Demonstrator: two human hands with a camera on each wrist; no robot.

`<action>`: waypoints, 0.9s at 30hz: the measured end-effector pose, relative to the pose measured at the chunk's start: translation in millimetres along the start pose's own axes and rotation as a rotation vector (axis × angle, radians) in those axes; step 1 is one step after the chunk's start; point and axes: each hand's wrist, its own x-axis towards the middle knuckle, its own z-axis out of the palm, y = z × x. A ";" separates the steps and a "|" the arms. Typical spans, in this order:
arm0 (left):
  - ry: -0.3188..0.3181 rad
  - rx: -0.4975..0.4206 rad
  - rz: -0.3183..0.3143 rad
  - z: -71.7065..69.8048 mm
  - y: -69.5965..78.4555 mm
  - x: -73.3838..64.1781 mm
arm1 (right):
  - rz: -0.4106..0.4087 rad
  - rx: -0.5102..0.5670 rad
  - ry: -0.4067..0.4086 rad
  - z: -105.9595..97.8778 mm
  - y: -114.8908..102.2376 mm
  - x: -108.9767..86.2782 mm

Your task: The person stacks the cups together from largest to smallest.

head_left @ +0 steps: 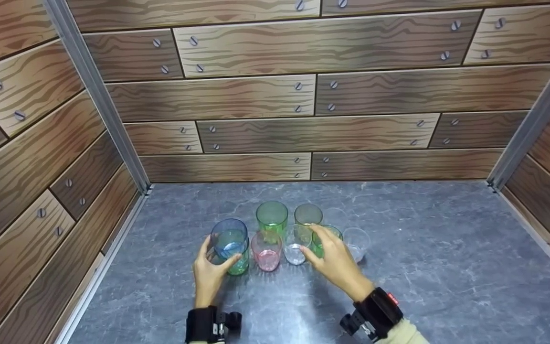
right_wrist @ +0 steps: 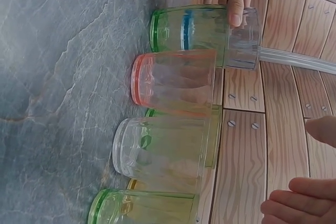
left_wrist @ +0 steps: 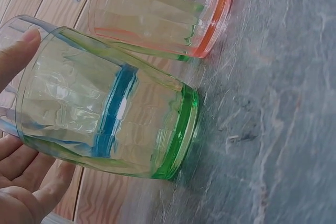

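Note:
On the left, a blue glass (head_left: 228, 234) sits partly inside a green glass (left_wrist: 184, 129), whose base stands on the table. My left hand (head_left: 211, 273) grips the blue glass near its rim, thumb on one side and fingers on the other. Just right of this pair stands a pink glass (head_left: 266, 253), then a clear glass (head_left: 295, 254). Over the right part of the group, my right hand (head_left: 336, 260) hovers with fingers extended and holds nothing. It partly covers a second green glass (head_left: 317, 247); in the right wrist view its fingers (right_wrist: 302, 203) are apart from the glasses.
Behind the front row stand another green glass (head_left: 271, 214) and an amber glass (head_left: 308, 213). A clear glass (head_left: 358, 243) is at the right end, with another faint one behind. Wood-patterned walls (head_left: 237, 95) enclose the grey marbled table (head_left: 447, 267).

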 end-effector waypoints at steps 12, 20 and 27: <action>-0.004 -0.011 0.015 -0.1 1.5 -1.2 | -0.037 -0.007 -0.004 2.2 -4.6 8.8; 0.012 -0.009 0.023 0.2 0.8 -0.9 | -0.047 -0.007 -0.015 3.4 -6.9 14.9; 0.002 -0.021 0.019 0.4 1.0 -0.9 | -0.048 0.004 -0.025 6.0 -7.1 17.7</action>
